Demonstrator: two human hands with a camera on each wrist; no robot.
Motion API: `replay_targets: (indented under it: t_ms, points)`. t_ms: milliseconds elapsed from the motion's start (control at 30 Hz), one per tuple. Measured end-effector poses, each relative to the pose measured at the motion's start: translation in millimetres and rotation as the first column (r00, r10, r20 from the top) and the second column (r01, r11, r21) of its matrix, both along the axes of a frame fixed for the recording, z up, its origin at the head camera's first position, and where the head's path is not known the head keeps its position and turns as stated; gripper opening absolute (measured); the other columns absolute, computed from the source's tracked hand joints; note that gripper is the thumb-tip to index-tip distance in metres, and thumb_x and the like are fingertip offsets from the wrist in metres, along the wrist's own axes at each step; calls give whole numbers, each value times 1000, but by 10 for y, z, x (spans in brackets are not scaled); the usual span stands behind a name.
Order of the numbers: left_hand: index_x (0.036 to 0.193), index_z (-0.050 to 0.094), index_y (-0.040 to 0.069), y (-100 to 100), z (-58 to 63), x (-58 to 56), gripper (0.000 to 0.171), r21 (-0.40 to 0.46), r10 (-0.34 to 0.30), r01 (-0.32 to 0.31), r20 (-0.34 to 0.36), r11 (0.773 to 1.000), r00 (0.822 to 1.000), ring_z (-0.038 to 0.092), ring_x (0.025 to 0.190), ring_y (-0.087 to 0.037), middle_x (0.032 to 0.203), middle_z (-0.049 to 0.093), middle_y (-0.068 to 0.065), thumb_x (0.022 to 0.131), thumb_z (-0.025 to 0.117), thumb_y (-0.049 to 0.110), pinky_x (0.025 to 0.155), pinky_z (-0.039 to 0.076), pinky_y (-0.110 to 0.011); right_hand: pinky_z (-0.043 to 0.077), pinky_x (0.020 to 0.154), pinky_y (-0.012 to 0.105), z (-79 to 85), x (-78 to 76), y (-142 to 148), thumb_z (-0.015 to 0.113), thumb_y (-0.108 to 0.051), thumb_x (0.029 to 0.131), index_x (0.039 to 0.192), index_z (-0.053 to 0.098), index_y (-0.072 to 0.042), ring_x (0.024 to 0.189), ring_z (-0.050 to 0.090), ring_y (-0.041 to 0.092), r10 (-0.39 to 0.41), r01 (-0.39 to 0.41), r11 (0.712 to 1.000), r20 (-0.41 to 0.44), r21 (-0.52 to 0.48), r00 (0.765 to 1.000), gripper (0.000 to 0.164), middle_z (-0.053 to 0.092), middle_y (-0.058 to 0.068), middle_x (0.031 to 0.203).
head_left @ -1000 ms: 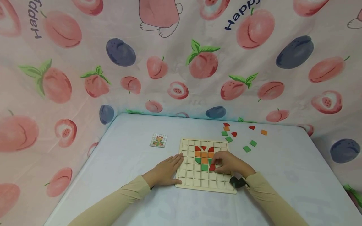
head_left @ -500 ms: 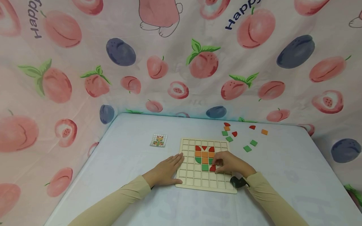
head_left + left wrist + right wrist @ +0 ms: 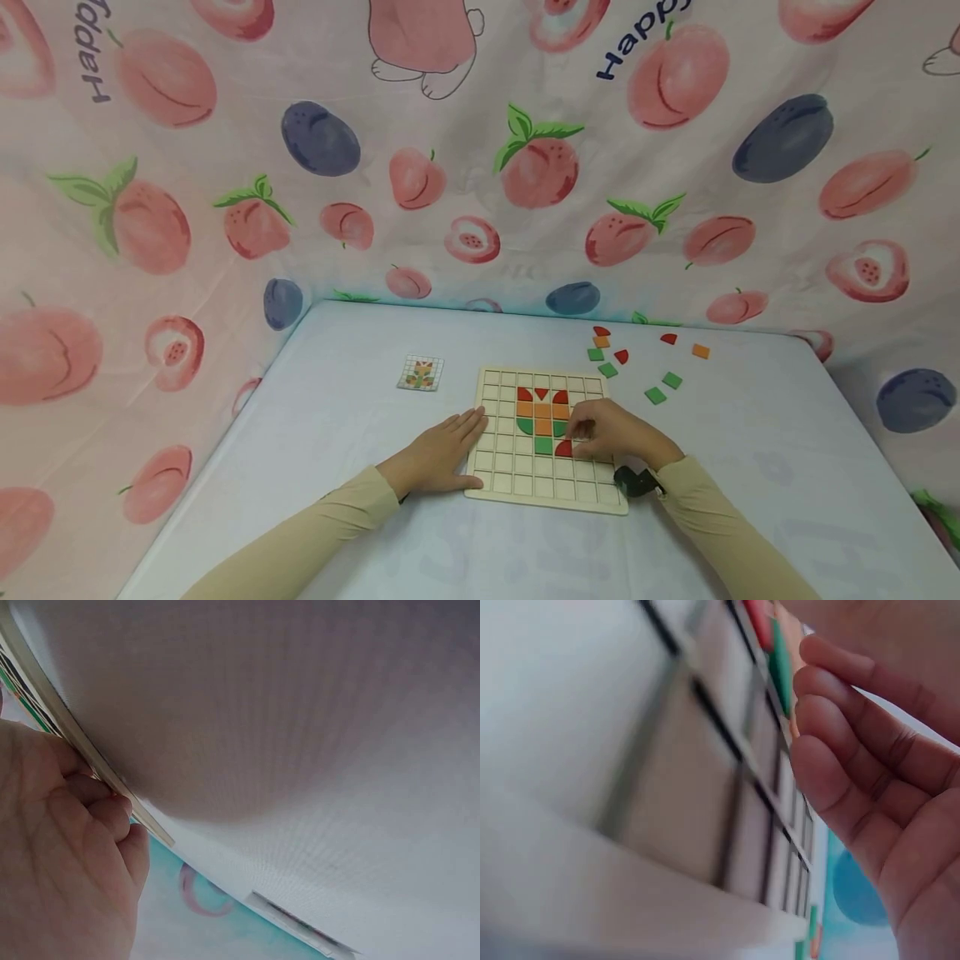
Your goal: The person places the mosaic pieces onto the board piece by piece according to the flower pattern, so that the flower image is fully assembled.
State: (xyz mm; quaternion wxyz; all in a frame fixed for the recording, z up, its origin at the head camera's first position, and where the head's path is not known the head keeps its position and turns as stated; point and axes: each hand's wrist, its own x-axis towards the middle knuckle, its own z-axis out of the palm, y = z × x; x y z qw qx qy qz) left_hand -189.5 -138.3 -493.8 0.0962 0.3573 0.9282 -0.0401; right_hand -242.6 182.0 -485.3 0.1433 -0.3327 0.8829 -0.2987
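A pale wooden grid board [image 3: 522,483] lies on the white table with red, orange and green pieces set in its cells. My left hand [image 3: 442,454] is spread flat against its left edge; in the left wrist view the fingertips [image 3: 112,814] touch that edge. Over the right half of the board is my right hand [image 3: 615,433], its fingers loosely bent. Its thumb is by a red quarter-round piece [image 3: 563,448], which sits in a cell right of a green square [image 3: 543,445]. No piece shows between the fingers [image 3: 821,769] in the right wrist view. Contact with the red piece is unclear.
A small printed pattern card [image 3: 421,373] lies beyond the board's left side. Loose pieces are scattered behind and to the right, among them a green square [image 3: 656,396], an orange square [image 3: 701,352] and a red quarter-round [image 3: 668,338]. A fruit-print cloth [image 3: 480,192] stands behind.
My right hand has shifted very slightly to the right, its fingertips drawing off the red quarter-round piece a little. That piece stays in its cell. The left hand holds its place.
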Motion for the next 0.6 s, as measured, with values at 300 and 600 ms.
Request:
replay_targets:
  t_ms: [300,600]
  points:
    - [151,15,4,-5,-24,-6,93,2,-2,2,-3,1000,1000,15,147,-23,159,10,-12,88,40,67,119,22,-36,55,76,29,114,-343,415,77,-13,77,98,69,-1,81,61,18,-196,172,968,-122,-181,973,26,68,12,95]
    - [151,14,5,-7,-42,-19,93,-7,4,-4,-1,1000,1000,14,147,-22,159,10,-11,88,40,68,119,21,-36,54,80,25,52,-807,867,72,-18,83,112,65,-2,96,62,29,-426,414,894,-42,-171,904,35,66,18,110]
